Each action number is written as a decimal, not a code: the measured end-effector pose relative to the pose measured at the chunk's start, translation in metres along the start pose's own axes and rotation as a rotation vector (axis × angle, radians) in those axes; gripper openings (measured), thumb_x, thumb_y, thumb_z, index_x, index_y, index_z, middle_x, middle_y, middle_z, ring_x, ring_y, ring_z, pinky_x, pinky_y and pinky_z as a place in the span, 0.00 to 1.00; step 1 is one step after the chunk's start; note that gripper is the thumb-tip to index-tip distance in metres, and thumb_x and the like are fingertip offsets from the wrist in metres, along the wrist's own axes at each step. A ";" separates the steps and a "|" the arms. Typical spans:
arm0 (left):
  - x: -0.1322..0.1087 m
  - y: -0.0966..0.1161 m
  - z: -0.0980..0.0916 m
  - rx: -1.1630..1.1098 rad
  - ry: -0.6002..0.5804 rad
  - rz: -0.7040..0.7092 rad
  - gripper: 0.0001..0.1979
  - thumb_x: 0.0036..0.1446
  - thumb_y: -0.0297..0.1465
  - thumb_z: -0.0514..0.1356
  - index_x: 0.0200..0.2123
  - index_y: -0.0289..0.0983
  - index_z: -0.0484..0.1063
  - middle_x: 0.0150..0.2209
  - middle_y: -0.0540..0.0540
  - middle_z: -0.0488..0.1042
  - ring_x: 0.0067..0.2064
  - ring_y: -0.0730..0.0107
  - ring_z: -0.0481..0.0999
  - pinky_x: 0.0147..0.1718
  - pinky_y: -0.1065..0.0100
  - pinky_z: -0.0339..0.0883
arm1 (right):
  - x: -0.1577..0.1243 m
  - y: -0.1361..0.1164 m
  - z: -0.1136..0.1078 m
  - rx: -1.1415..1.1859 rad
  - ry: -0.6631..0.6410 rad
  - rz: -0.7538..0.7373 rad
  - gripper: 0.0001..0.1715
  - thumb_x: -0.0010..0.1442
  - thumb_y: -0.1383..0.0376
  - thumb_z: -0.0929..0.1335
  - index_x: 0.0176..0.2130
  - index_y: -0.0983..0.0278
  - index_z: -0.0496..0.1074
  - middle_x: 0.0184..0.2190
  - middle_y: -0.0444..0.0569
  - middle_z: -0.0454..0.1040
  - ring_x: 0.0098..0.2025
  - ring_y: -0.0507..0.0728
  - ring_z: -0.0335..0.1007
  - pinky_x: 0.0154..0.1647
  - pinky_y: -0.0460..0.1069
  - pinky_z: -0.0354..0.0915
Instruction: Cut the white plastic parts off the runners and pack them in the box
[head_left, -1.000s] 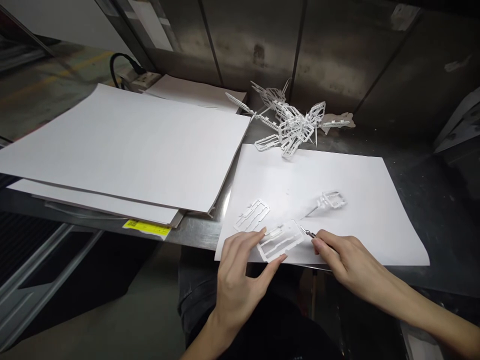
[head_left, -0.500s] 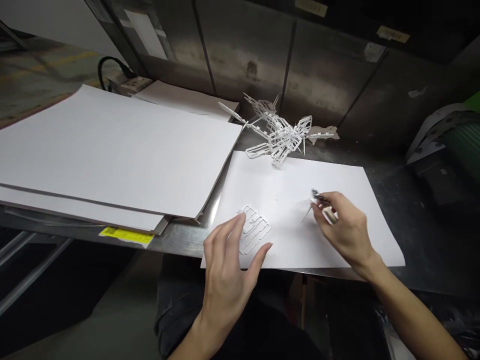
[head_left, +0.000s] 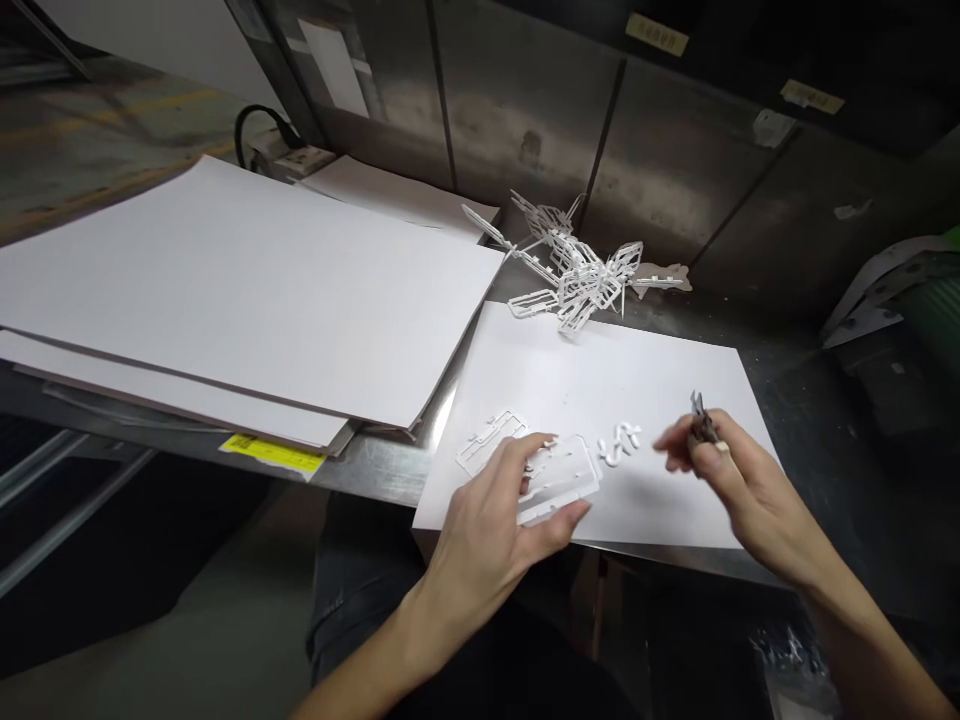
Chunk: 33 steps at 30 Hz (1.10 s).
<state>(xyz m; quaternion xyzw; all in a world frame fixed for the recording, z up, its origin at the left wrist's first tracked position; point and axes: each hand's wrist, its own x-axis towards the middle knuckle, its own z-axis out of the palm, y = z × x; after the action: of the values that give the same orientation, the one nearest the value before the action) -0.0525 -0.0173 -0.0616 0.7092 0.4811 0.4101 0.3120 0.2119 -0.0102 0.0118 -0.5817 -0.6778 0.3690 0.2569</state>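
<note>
Frame [head_left: 564,498] and tool [head_left: 703,427] in hands [head_left: 484,525]

The left grip [head_left: 491,520] hides part of the white frame [head_left: 553,502].

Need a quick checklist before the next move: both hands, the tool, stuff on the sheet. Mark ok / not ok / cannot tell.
1. Left hand gripping the white plastic frame: ok, fingers and thumb at opposite edges.
2. Right hand holding the nippers: ok.
3. Nipper tips away from the frame: ok, well to its right.
4. Nippers open: cannot tell, tips too small.
5. Gap between frame and right hand free: not ok, curled white pieces show there.
</note>
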 end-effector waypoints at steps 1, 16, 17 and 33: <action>-0.002 -0.002 0.001 0.078 0.046 0.023 0.24 0.67 0.48 0.61 0.58 0.41 0.65 0.44 0.45 0.77 0.39 0.63 0.80 0.36 0.63 0.81 | -0.006 -0.002 0.000 -0.037 -0.047 0.057 0.18 0.75 0.48 0.61 0.48 0.57 0.70 0.43 0.48 0.76 0.45 0.59 0.72 0.47 0.53 0.67; -0.015 0.001 0.010 0.238 0.089 0.189 0.25 0.66 0.36 0.65 0.62 0.36 0.66 0.46 0.43 0.78 0.44 0.65 0.80 0.41 0.68 0.80 | -0.015 -0.026 0.027 -0.064 -0.374 0.228 0.24 0.76 0.44 0.58 0.38 0.58 0.64 0.34 0.40 0.69 0.34 0.53 0.63 0.38 0.50 0.58; -0.015 0.002 0.010 0.242 0.091 0.194 0.25 0.66 0.36 0.65 0.62 0.35 0.66 0.46 0.43 0.78 0.44 0.65 0.80 0.40 0.68 0.80 | -0.016 -0.026 0.027 -0.060 -0.373 0.232 0.24 0.76 0.44 0.58 0.38 0.59 0.64 0.33 0.40 0.68 0.34 0.53 0.62 0.37 0.50 0.58; -0.018 0.000 0.017 0.185 0.021 0.132 0.26 0.67 0.35 0.65 0.64 0.37 0.64 0.47 0.45 0.76 0.45 0.66 0.78 0.44 0.67 0.78 | -0.021 -0.020 0.027 -0.162 -0.374 0.217 0.27 0.77 0.45 0.54 0.36 0.58 0.63 0.31 0.42 0.69 0.34 0.55 0.66 0.38 0.51 0.59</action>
<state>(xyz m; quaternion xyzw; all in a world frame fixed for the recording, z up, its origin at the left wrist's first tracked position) -0.0410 -0.0346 -0.0751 0.7608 0.4725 0.3909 0.2125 0.1825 -0.0368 0.0130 -0.5912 -0.6747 0.4403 0.0380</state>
